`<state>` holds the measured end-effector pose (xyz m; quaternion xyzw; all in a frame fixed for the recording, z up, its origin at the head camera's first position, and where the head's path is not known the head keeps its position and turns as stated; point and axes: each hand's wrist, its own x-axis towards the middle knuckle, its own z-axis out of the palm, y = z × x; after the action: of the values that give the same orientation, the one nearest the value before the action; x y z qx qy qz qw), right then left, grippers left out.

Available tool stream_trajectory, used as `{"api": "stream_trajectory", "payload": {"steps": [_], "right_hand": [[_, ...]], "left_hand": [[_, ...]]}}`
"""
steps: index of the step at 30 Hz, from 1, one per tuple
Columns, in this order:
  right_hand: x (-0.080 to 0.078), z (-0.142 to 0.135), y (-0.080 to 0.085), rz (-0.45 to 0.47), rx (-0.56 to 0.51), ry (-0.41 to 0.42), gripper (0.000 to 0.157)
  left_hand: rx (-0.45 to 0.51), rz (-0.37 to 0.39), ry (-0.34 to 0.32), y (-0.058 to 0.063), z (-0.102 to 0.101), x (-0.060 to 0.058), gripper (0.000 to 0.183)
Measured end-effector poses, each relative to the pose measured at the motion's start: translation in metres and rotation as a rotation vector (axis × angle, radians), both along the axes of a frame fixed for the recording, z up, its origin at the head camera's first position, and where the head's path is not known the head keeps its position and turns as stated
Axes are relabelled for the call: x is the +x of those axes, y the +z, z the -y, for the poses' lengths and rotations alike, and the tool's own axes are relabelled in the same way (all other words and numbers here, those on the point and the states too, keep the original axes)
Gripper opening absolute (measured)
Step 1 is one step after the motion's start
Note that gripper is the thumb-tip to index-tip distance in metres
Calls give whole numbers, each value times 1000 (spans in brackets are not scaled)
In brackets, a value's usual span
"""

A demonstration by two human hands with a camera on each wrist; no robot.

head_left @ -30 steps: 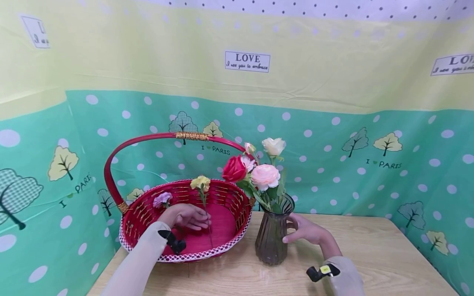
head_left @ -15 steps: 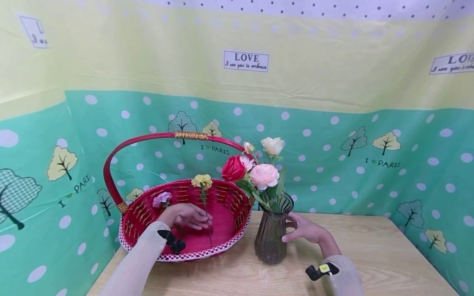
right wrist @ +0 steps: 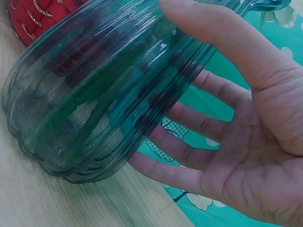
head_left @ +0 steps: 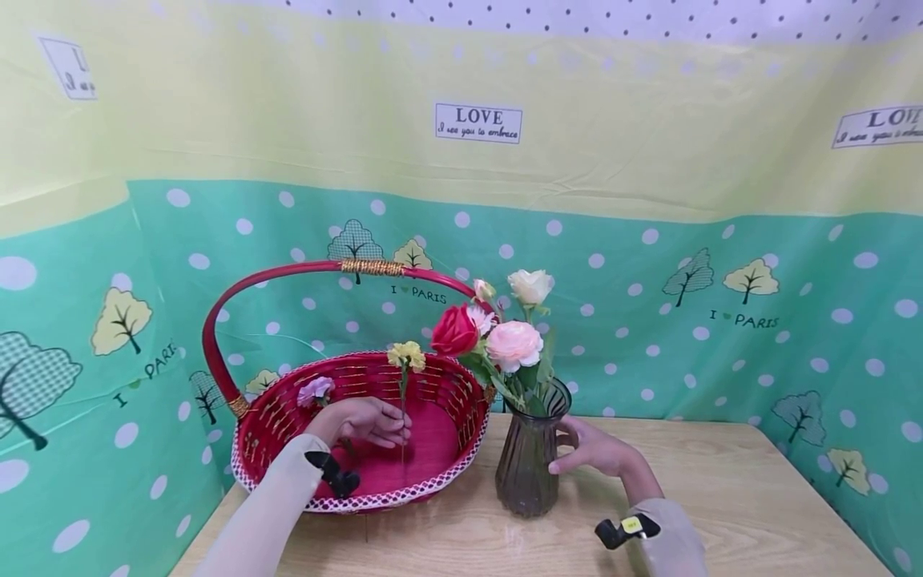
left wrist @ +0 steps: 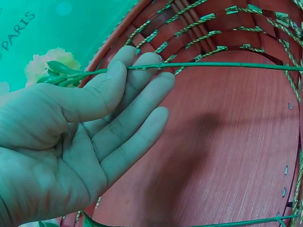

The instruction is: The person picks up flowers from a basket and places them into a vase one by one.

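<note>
**Left hand (head_left: 369, 421) pinches a yellow carnation (head_left: 407, 355), held bloom-up to the left of the glass vase (head_left: 530, 465)**

Farthest left, a lilac carnation (head_left: 315, 390) lies in the red woven basket (head_left: 431, 486), its bloom by the left part of the wall. Next comes the left hand, reaching over the basket: thumb and forefinger nip the stem just under the leaves, while the other fingers extend loosely. The stem's long axis is close to upright, much like the vase's. Its lower end seems to hang below the level of the vase's mouth, which lies to the right, just past the basket's edge.

In the vase stand a red rose (head_left: 456, 329), a pink ranunculus-like bloom (head_left: 515, 346) and a white rose (head_left: 531, 286), with smaller blooms leaning basketward. On the vase's far right side, the right hand (head_left: 598, 446) grips the glass, thumb nearer the viewer, fingers behind. The vase rests on the wooden table (head_left: 721, 473). The left hand alone is near the yellow carnation.
</note>
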<state>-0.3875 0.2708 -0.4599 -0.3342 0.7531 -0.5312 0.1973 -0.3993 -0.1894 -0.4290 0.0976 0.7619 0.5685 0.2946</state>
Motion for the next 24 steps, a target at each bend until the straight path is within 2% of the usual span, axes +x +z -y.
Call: {"api": "stream_trajectory", "payload": {"steps": [10,24], "right_hand": [[-1,-1,-1,6,0,3,84],[-2,-2,-4,5,-3,5,83]], "left_hand": [[16,21,-38,3,5,0,29],[89,-36,-55,17,17,5,41]]}}
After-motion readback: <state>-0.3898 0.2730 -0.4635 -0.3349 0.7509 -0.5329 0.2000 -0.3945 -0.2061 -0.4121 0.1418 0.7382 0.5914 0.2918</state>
